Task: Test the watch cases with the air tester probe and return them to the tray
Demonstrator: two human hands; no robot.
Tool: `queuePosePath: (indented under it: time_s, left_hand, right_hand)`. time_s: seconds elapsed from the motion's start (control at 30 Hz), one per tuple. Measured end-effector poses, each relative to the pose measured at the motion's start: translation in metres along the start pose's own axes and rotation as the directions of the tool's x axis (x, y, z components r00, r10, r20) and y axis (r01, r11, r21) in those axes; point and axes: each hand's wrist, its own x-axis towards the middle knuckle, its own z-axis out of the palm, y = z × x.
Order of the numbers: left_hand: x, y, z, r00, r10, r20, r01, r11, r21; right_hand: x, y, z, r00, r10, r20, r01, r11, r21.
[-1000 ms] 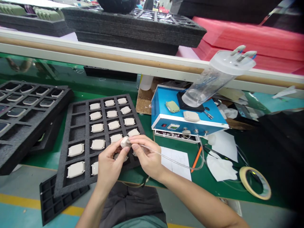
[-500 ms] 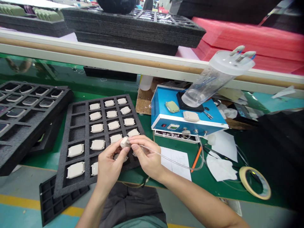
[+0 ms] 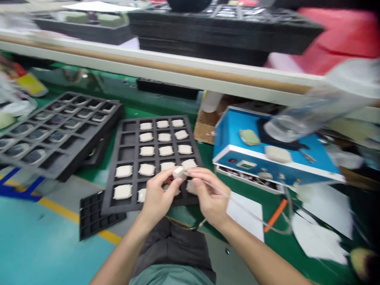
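Observation:
Between thumb and fingers, my left hand (image 3: 160,192) grips a small beige case (image 3: 179,172) over the front part of a dark foam tray (image 3: 113,178). To its right, my right hand (image 3: 211,194) pinches the end of a clear tube (image 3: 246,211) against the case. The tip of the tube is hidden by fingers and blur. Several similar beige pieces lie in the tray's compartments, and the upper left compartments hold none. From the hand, the tube curves right and up to the front of a blue machine (image 3: 267,170).
A clear cylinder (image 3: 311,107), a green case (image 3: 249,137) and a beige case (image 3: 278,154) rest on the machine. Dark trays (image 3: 63,158) of screens lie left. An orange tool (image 3: 276,215) and papers (image 3: 246,215) lie right. A shelf edge (image 3: 166,67) crosses behind.
The view has swung left, so the bench things appear further right and more floor shows at left. Both hands still hold the case and tube together.

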Motion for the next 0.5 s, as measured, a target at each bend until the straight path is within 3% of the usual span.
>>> queuePosePath:
  time_s: [0.07, 0.13, 0.2, 0.27, 0.37, 0.5]
  left_hand:
    - [0.009, 0.007, -0.027, 0.996, 0.068, -0.052, -0.058, 0.984, 0.169]
    - [0.026, 0.015, -0.066, 0.986, 0.157, -0.060, -0.117, 0.896, 0.429]
    - [0.047, 0.016, -0.107, 0.985, 0.163, 0.064, -0.164, 0.732, 0.661]
    - [0.065, 0.009, -0.139, 0.975, 0.054, 0.216, -0.202, 0.618, 0.760]
    - [0.076, -0.013, -0.152, 0.939, -0.055, 0.339, -0.247, 0.576, 0.779]
    - [0.058, -0.031, -0.135, 0.980, -0.014, 0.197, -0.155, 0.562, 0.813]
  right_hand:
    - [-0.006, 0.001, -0.001, 0.996, 0.060, -0.066, -0.059, 0.998, 0.012]
    - [-0.011, 0.004, -0.001, 0.984, 0.144, -0.103, -0.142, 0.989, 0.032]
    - [-0.014, 0.006, 0.001, 0.973, 0.195, -0.120, -0.192, 0.981, 0.040]
    - [-0.015, 0.007, 0.002, 0.967, 0.214, -0.136, -0.212, 0.977, 0.034]
    - [-0.017, 0.007, 0.001, 0.959, 0.252, -0.133, -0.251, 0.968, 0.019]
    - [-0.022, -0.003, 0.000, 0.944, 0.289, -0.161, -0.292, 0.956, 0.008]
